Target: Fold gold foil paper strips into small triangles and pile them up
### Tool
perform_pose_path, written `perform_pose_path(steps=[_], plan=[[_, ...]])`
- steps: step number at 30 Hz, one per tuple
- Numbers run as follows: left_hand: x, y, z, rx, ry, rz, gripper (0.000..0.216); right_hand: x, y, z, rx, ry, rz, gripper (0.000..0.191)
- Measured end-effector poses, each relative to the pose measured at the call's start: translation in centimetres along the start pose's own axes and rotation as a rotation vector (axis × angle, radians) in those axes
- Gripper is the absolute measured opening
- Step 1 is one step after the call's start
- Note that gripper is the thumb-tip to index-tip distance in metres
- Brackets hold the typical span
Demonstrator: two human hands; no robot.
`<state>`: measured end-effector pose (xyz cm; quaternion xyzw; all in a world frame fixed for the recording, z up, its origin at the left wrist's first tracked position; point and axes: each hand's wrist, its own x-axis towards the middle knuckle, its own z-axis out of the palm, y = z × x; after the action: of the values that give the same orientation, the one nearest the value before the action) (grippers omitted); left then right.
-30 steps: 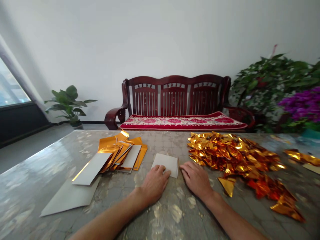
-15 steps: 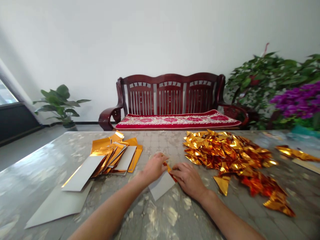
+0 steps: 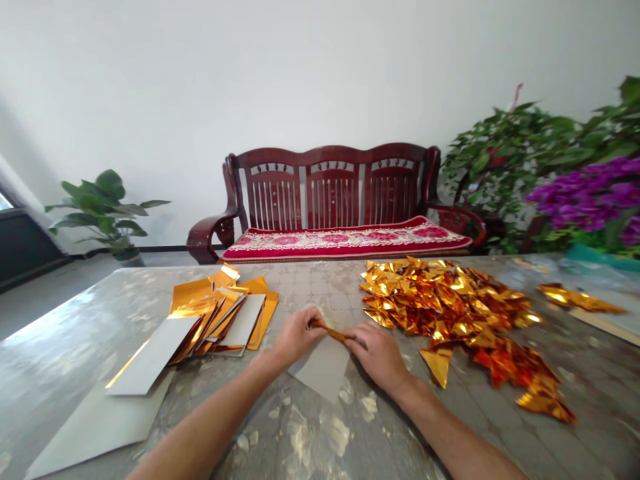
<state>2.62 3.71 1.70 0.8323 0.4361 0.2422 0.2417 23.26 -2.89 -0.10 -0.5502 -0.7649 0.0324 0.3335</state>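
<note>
A gold foil paper [image 3: 332, 332], partly rolled or folded into a narrow strip along its far edge, is stretched between my two hands. My left hand [image 3: 299, 337] pinches the strip's left end. At its right end, the fingers of my right hand [image 3: 374, 352] are closed on the strip. A pale grey-white sheet [image 3: 323, 368] lies below the strip, toward me; whether it is the foil paper's own back cannot be told. On the left is a loose stack of gold foil papers [image 3: 215, 317] with white backs. A heap of folded gold foil pieces [image 3: 445, 297] lies to the right.
The patterned table [image 3: 280, 433] carries a large pale sheet [image 3: 100, 427] at left and clear plastic with a teal edge at far right. Behind stands a dark red wooden bench [image 3: 335, 193] with a red patterned cushion. Potted plants [image 3: 113, 207] flank it.
My hands have moved apart, drawing the gold strip out longer and straighter between them. The whole view has shifted slightly, so the things on the table appear farther left.
</note>
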Motion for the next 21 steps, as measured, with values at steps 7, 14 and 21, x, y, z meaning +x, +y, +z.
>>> perform_pose_path(steps=[7, 14, 21], plan=[[-3.7, 0.2, -0.9, -0.054, 0.421, 0.352, 0.015, -0.2, -0.9, -2.8, -0.238, 0.367, -0.203, 0.025], [-4.8, -1.5, 0.7, 0.121, 0.090, 0.180, 0.017, -0.7, -0.5, -0.7, -0.309, 0.047, -0.243, 0.018], [-4.8, -1.1, 0.5, 0.285, -0.023, 0.097, 0.012, -0.6, -0.8, -0.1, -0.306, -0.106, -0.256, 0.021]])
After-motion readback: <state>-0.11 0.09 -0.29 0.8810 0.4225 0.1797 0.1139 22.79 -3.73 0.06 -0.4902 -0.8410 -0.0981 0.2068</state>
